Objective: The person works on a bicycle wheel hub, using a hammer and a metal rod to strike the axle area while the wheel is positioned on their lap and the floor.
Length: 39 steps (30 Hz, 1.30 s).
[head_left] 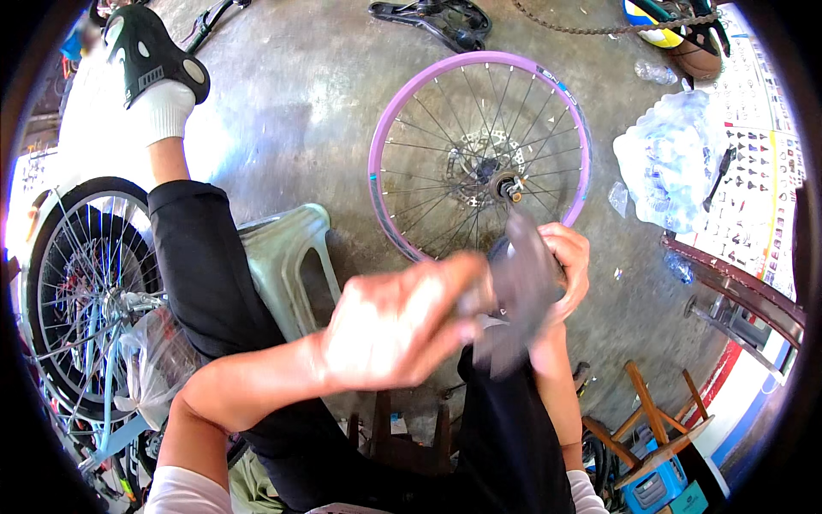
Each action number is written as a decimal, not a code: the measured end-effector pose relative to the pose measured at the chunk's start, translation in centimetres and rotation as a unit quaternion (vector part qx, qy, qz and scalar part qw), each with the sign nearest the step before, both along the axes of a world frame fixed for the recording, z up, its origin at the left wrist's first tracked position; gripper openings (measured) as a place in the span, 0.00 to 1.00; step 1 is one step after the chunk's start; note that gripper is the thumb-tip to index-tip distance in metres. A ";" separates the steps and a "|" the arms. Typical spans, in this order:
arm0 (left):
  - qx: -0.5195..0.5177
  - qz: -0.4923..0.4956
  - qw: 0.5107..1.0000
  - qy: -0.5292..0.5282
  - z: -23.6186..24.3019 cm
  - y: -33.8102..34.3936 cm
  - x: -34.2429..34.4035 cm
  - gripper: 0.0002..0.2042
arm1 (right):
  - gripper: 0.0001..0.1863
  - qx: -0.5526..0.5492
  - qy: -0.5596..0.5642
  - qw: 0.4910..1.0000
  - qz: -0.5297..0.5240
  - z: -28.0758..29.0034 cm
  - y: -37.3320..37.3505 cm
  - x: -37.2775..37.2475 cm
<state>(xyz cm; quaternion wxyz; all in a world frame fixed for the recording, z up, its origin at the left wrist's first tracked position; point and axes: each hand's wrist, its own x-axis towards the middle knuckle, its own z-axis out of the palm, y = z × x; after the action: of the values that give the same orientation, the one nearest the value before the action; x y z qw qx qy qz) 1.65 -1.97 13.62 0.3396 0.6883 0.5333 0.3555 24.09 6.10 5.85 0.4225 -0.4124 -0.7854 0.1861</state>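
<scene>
- Curling round one dark grey, flat, motion-blurred piece [531,291], the right hand [567,265] has its fingers clamped on it, forearm angling up from below!
- One left hand [398,321] comes across, elbow bent outward, knuckles up, fingers bunched at the piece; blur here, can't tell whether they grip.
- Piece sits between two hands, above the right thigh [514,428].
- Beyond: one purple-rimmed spoked wheel [486,167], flat on grey concrete floor [325,94].
- Farthest: one black bicycle saddle [462,30], one brownish metal chain [591,31].
</scene>
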 end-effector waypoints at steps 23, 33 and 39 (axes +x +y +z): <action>0.148 -0.124 0.981 0.007 1.2 -2.2 2.0 0.24 | 0.22 -0.020 0.051 0.998 0.006 -0.4 0.1 -0.4; 0.151 -0.088 0.983 0.056 2.5 -2.5 2.1 0.28 | 0.20 -0.041 0.042 0.998 0.031 0.0 -0.2 -1.0; 0.007 -0.065 0.995 0.074 2.5 -2.6 2.7 0.34 | 0.20 -0.071 0.048 0.996 -0.009 -0.5 -0.8 -1.2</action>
<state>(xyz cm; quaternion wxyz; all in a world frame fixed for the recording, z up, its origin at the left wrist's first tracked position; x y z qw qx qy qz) 4.39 -4.57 16.15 0.3165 0.7482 0.5090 0.2846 22.93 5.32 5.31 0.4310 -0.4395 -0.7450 0.2571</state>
